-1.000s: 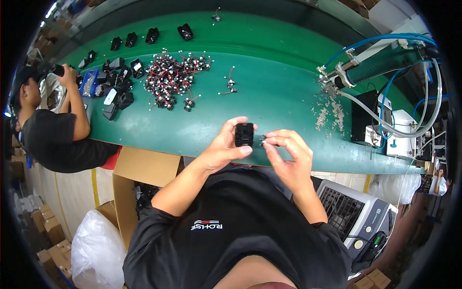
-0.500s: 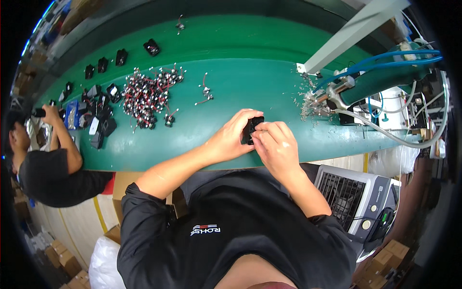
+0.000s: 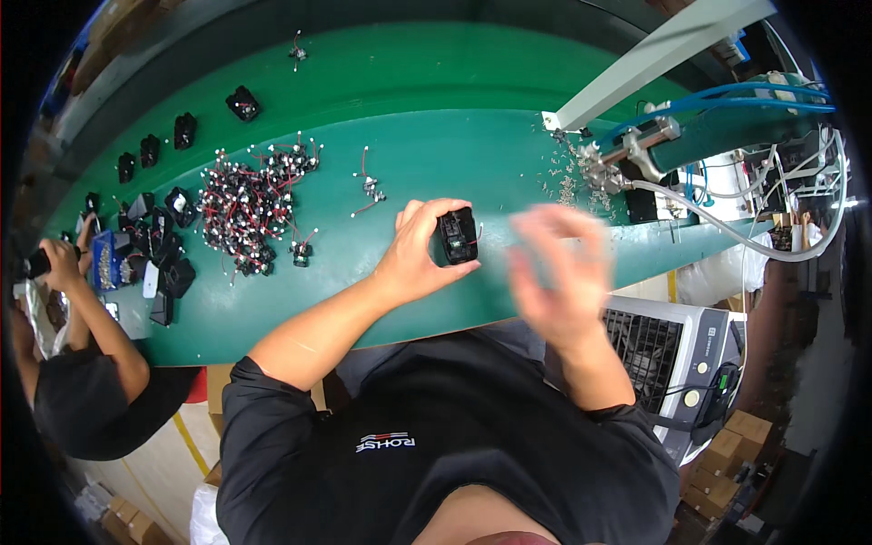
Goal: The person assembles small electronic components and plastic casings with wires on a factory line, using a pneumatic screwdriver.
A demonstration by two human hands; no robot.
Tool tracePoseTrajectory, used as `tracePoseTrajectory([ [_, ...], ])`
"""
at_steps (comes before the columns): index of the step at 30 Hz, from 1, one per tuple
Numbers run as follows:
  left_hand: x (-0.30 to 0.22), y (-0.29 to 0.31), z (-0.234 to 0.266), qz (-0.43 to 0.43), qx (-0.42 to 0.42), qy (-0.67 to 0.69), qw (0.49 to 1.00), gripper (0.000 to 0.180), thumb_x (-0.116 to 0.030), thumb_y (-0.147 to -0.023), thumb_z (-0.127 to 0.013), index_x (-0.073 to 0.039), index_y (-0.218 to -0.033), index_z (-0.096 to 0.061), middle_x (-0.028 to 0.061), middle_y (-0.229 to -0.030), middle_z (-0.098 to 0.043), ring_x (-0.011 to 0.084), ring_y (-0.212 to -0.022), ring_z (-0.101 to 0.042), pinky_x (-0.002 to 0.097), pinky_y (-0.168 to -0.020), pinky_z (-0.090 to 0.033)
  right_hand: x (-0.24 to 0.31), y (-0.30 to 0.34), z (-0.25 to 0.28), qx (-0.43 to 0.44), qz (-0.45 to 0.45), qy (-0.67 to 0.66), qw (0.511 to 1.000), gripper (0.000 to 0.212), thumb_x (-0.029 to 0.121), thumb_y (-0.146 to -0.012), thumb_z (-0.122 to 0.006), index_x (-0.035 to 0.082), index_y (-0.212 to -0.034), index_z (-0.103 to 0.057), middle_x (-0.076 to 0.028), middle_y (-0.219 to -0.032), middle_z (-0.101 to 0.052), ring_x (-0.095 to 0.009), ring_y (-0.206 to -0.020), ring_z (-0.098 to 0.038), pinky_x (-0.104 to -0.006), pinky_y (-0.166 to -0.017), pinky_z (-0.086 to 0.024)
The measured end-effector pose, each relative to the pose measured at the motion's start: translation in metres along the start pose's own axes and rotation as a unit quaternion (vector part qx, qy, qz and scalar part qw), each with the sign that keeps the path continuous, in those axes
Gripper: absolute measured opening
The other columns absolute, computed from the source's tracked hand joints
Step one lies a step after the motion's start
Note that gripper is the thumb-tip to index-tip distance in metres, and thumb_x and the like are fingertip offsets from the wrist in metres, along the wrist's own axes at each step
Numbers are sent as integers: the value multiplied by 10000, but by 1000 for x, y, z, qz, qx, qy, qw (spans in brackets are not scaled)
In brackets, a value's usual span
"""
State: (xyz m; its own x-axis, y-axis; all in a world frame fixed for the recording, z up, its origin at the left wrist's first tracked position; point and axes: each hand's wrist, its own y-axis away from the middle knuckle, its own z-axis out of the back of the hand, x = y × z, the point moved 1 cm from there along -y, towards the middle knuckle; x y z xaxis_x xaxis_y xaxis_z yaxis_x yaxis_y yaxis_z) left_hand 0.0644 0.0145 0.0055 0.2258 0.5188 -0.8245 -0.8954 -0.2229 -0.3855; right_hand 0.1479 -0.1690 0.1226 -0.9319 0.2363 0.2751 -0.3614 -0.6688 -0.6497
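My left hand (image 3: pixel 418 245) grips a black plastic housing (image 3: pixel 458 236) by its sides, its open face up. Small parts and a bit of red wire show inside and at the right edge of the housing. To the right of it, my right hand (image 3: pixel 565 272) is in the air above the table, smeared by motion and apart from the housing. Left of my left hand lies a small wired part (image 3: pixel 371 189) with red leads. A large heap of similar wired parts (image 3: pixel 245 213) lies further left, with one single piece (image 3: pixel 302 252) at its near side.
Loose screws (image 3: pixel 570 186) are scattered beneath a pneumatic tool (image 3: pixel 627 159) with hoses at right. Black housings (image 3: pixel 184 131) stand along the green belt (image 3: pixel 391 73). More black cases (image 3: pixel 162 238) and a blue bin (image 3: pixel 111 259) are near a co-worker's hand (image 3: pixel 62 263).
My right hand has come off the housing and swung right. The housing is now held by my left hand alone, its inside in view. The whole view has shifted slightly.
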Motion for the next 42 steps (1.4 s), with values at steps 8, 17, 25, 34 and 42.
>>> tracePoseTrajectory([
  [8,3,6,3,-28,-19,-37,999,552,-189,-665,-934,-126,-1097,-597,107,-1327,-597,306,-1215,-568,426,-1029,-373,-66,-117,48,-235,-178,-313,903,614,465,-1104,-389,-51,-1436,-411,-264,-1361,-551,-369,-1259,-567,-489,-1071,-454],
  [17,8,12,0,-6,6,-80,997,459,-266,-652,-946,-117,-951,-631,109,-1282,-570,303,-1145,-573,427,-989,-381,-59,-122,39,-111,-113,-604,781,1036,848,-929,-322,-90,-1347,-465,-160,-979,-597,-304,-950,-564,-423,-917,-487],
  [25,4,7,0,2,7,-84,996,404,-313,-668,-931,-121,-861,-633,61,-1204,-551,254,-1125,-547,427,-987,-339,-13,-76,-5,-74,-76,-642,759,1149,947,-840,-302,-55,-1368,-495,-125,-883,-617,-262,-756,-625,-369,-699,-527],
  [34,3,8,1,10,26,-85,996,440,-266,-637,-947,-123,-903,-628,65,-1236,-569,272,-1163,-553,416,-968,-347,-14,-61,-22,-88,-114,-694,706,1158,962,-822,-281,-45,-1349,-505,-119,-850,-626,-247,-713,-630,-344,-655,-529],
  [42,1,8,2,18,30,-78,996,413,-254,-641,-943,-123,-899,-649,65,-1235,-568,266,-1152,-555,410,-964,-346,-16,-58,-26,-77,-110,-693,709,1133,963,-817,-302,-24,-1326,-528,-121,-854,-639,-244,-709,-639,-346,-654,-537],
])
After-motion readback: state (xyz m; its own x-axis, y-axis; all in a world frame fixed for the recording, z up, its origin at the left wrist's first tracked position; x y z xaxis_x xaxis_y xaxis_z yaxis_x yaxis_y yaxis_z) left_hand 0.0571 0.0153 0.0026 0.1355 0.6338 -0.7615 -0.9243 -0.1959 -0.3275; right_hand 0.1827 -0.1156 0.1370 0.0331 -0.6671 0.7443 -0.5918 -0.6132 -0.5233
